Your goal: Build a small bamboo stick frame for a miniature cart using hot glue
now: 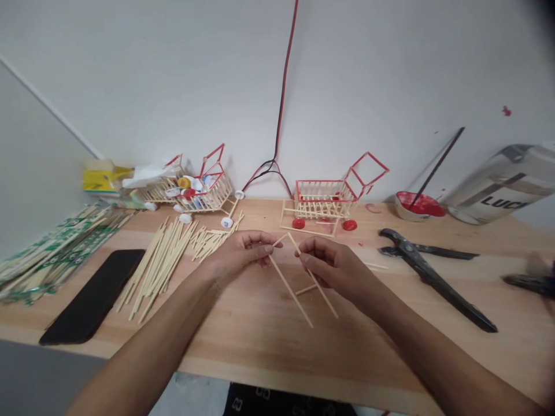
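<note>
My left hand (247, 249) pinches thin wooden sticks near their upper ends, with one long stick (291, 292) slanting down to the right. My right hand (324, 260) is closed on a second long stick (326, 299), roughly parallel to the first. A short stick (281, 239) spans the top between the two hands. Another short piece (307, 289) lies between the long sticks lower down; I cannot tell whether it is joined to them. Behind the hands stands a small stick-built shopping cart (323, 199) with red edges and red bottle-cap wheels.
Left are long sticks (158, 268), short sticks (210, 242), a black phone (93, 294) and wrapped chopsticks (52, 254). More mini carts (203, 193), one filled with caps, stand behind. Pliers (433, 271), a bowl of red paint (418, 207) and a large bottle (503, 185) are right.
</note>
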The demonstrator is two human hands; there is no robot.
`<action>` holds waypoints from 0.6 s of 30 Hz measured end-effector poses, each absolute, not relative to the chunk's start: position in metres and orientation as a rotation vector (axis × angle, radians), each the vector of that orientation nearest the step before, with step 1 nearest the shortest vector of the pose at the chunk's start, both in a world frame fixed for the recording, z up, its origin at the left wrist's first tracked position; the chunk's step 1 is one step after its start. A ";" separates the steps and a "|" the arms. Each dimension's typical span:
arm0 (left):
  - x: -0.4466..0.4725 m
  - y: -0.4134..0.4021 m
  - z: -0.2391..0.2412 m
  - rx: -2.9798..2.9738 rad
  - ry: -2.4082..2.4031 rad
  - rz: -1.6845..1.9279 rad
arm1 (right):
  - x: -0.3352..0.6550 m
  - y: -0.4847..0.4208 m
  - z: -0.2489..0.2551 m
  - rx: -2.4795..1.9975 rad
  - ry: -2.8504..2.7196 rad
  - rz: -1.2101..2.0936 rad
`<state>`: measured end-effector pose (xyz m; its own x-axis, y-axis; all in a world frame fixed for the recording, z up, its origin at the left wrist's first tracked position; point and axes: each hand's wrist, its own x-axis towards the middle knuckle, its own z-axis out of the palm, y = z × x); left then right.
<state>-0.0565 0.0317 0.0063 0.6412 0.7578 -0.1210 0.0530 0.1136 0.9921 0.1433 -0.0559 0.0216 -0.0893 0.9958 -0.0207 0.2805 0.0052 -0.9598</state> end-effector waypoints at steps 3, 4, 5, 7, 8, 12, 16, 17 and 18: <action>-0.056 0.032 0.007 1.376 0.739 0.590 | 0.145 -0.055 0.020 -1.382 -1.495 1.128; -0.056 0.032 0.007 1.376 0.738 0.593 | 0.145 -0.055 0.020 -1.388 -1.498 1.123; -0.056 0.032 0.007 1.376 0.737 0.595 | 0.145 -0.055 0.020 -1.393 -1.503 1.117; -0.056 0.031 0.008 1.376 0.740 0.598 | 0.146 -0.055 0.019 -1.398 -1.510 1.108; -0.056 0.031 0.008 1.377 0.740 0.598 | 0.146 -0.055 0.019 -1.397 -1.513 1.108; -0.056 0.031 0.008 1.379 0.736 0.603 | 0.147 -0.055 0.019 -1.382 -1.508 1.115; -0.056 0.030 0.010 1.377 0.746 0.610 | 0.147 -0.054 0.017 -1.376 -1.509 1.111; -0.056 0.030 0.010 1.378 0.750 0.609 | 0.147 -0.054 0.017 -1.376 -1.513 1.107; -0.056 0.029 0.011 1.376 0.754 0.610 | 0.147 -0.054 0.016 -1.375 -1.518 1.102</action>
